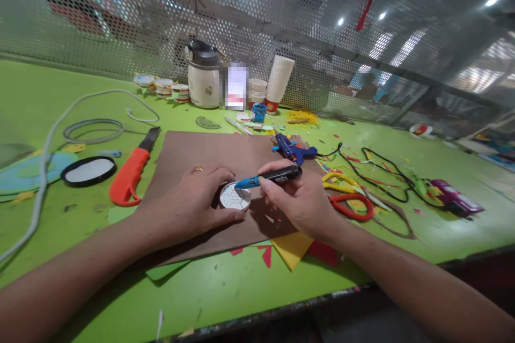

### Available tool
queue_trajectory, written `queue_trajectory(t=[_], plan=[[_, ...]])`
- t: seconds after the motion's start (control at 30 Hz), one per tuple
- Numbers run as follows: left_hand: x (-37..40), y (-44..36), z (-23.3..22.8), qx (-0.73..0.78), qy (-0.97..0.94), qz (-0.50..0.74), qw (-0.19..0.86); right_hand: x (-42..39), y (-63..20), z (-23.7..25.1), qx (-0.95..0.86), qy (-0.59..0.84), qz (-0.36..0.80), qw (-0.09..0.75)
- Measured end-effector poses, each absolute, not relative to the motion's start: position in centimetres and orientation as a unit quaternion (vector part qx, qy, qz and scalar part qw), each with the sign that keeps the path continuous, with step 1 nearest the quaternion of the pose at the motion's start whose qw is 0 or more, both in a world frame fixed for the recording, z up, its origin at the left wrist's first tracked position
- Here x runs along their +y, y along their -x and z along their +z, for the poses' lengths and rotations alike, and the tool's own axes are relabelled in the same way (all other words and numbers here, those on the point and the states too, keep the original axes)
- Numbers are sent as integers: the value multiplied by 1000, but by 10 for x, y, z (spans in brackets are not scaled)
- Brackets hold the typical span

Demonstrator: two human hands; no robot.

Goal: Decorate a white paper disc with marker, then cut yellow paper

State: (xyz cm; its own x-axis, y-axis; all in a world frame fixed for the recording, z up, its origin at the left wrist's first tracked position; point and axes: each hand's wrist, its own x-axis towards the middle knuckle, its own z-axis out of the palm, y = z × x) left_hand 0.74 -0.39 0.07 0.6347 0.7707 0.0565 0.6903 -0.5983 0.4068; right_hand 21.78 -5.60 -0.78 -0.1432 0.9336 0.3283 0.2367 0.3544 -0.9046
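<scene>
A small round white disc (236, 199) with black lines drawn on its top lies on a brown sheet (189, 144). My left hand (203, 195) grips its rim between thumb and fingers. My right hand (300, 195) is closed around a marker pen (267, 177) with a blue front part and a black barrel. The pen slants down to the left, its tip at the disc's top; whether it touches cannot be made out. Right beside my right hand lie scissors (354, 207) with red and yellow handles.
An orange-handled knife (132, 171) lies left of the sheet, near a black-rimmed disc (89, 171) and a grey cable (45, 171). Behind stand a blue glue gun (293, 149), a white flask (204, 80) and stacked paper cups (279, 80). Paper scraps (292, 249) poke out below the sheet.
</scene>
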Motion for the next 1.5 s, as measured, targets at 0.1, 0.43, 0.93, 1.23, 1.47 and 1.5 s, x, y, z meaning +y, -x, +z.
queue_trajectory(t=[0.1,0.43,0.93,1.23,1.47,1.5], plan=[[-4,-7,1,409,-888,117,175,-55,-217,-9,-663,437,365,486],[-2,-7,-2,410,-886,126,177,-53,-216,-10,-664,430,371,486],[-2,-7,-3,416,-884,117,176,-56,-219,-9,-665,423,359,500],[-2,-5,-4,409,-887,122,174,-54,-217,-13,-658,414,383,499],[-1,-6,-6,410,-887,128,171,-55,-214,-11,-666,418,361,501],[-2,-6,-6,409,-887,128,169,-55,-214,-10,-670,421,354,499]])
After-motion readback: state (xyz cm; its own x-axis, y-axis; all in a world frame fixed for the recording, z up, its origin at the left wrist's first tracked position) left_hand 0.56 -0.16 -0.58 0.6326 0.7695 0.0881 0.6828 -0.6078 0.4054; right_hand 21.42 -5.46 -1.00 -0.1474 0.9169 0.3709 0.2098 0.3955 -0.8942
